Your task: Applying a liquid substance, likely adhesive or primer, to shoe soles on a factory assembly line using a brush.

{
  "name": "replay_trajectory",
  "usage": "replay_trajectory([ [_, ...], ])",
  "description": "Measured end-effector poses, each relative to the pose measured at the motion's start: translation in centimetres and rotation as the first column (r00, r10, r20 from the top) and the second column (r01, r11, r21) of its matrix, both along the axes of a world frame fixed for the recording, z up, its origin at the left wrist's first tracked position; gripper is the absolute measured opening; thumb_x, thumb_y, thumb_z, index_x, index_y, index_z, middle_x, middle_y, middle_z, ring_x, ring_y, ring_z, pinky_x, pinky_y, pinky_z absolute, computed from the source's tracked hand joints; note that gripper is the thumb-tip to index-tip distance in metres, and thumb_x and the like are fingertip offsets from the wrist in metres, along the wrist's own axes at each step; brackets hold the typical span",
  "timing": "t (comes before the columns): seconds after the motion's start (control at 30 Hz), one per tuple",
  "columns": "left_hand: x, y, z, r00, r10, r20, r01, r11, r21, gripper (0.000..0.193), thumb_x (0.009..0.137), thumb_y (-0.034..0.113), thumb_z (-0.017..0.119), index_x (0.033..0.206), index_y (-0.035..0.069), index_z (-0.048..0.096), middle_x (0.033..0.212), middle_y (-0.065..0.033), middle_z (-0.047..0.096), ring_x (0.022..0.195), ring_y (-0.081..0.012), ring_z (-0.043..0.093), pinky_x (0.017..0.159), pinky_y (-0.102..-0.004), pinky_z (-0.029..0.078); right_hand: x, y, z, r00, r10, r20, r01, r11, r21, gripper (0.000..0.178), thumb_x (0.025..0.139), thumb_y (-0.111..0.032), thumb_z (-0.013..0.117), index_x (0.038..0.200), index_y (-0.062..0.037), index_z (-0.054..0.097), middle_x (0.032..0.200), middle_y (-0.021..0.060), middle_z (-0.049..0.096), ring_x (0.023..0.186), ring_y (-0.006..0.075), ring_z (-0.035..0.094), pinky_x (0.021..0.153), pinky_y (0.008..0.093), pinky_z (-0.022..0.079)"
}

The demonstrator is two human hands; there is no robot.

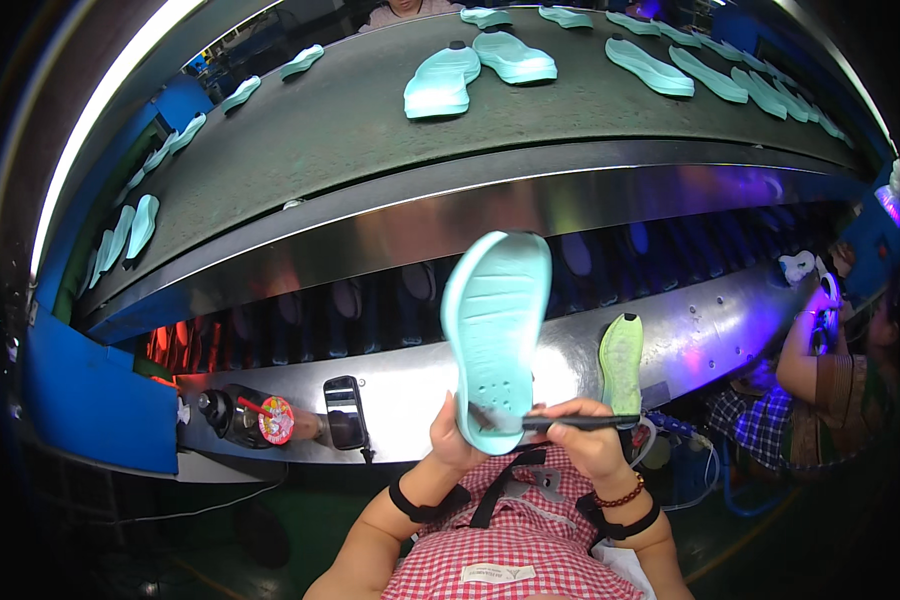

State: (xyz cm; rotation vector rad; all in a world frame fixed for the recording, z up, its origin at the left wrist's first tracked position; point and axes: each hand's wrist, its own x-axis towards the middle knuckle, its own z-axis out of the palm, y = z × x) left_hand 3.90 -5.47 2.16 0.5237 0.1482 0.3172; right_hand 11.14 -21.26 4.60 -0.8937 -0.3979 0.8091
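A turquoise shoe sole [497,320] stands nearly upright in front of me, its hollow inner side showing ridges and small holes. My left hand [455,436] grips its heel end at the lower left edge. In my right hand [588,436] is a brush [582,422] with a black handle, held crosswise between the fingers. The brush's pale tip lies over the inside of the heel; whether it touches the surface I cannot tell. To the right of the sole, a yellow-green sole [622,360] rests on the metal ledge.
Beyond the metal ledge [410,390], a dark conveyor belt [300,140] carries several turquoise soles [442,82]. A bottle [228,415], a drink cup [276,422] and a phone [345,412] sit at the left. Another person's arm [800,350] is at the far right.
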Motion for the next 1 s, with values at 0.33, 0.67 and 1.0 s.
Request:
replay_trajectory([
  [0.33, 1.1, 3.4, 0.2, 0.818, -0.559, -0.136, 0.567, 0.823, 0.032, 0.052, 0.083, 0.025, 0.051, 0.122, -0.007, 0.038, 0.11, -0.0191, 0.053, 0.097, -0.0223, 0.056, 0.082, -0.0326, 0.048, 2.5, -1.1, 3.2, 0.551, 0.396, 0.735, -0.284, 0.917, -0.281, 0.021, 0.073, -0.002, 0.065, 0.093, -0.0014, 0.063, 0.095, 0.0129, 0.063, 0.087, 0.0233, 0.062, 0.076, 0.0295, 0.05],
  [0.67, 0.9, 4.3, 2.6, 0.611, -0.639, -0.468, 0.758, 0.643, 0.111, 0.055, 0.083, 0.029, 0.05, 0.124, -0.006, 0.038, 0.117, -0.0204, 0.05, 0.099, -0.0242, 0.056, 0.084, -0.0299, 0.046, 4.4, -2.7, 5.6, 0.318, 0.543, 0.777, -0.335, 0.831, -0.444, 0.023, 0.071, 0.0, 0.063, 0.093, -0.0047, 0.064, 0.1, 0.0108, 0.063, 0.089, 0.0227, 0.062, 0.077, 0.0285, 0.05],
  [1.0, -1.0, 6.7, 2.3, 0.694, -0.667, -0.27, 0.69, 0.724, -0.014, 0.053, 0.082, 0.032, 0.048, 0.117, -0.008, 0.045, 0.11, -0.0204, 0.054, 0.094, -0.0246, 0.058, 0.082, -0.0333, 0.047, 3.2, -3.8, 4.2, 0.446, 0.293, 0.845, -0.088, 0.955, -0.284, 0.024, 0.071, 0.002, 0.063, 0.094, -0.0045, 0.063, 0.101, 0.0121, 0.062, 0.089, 0.0231, 0.062, 0.077, 0.0289, 0.051],
])
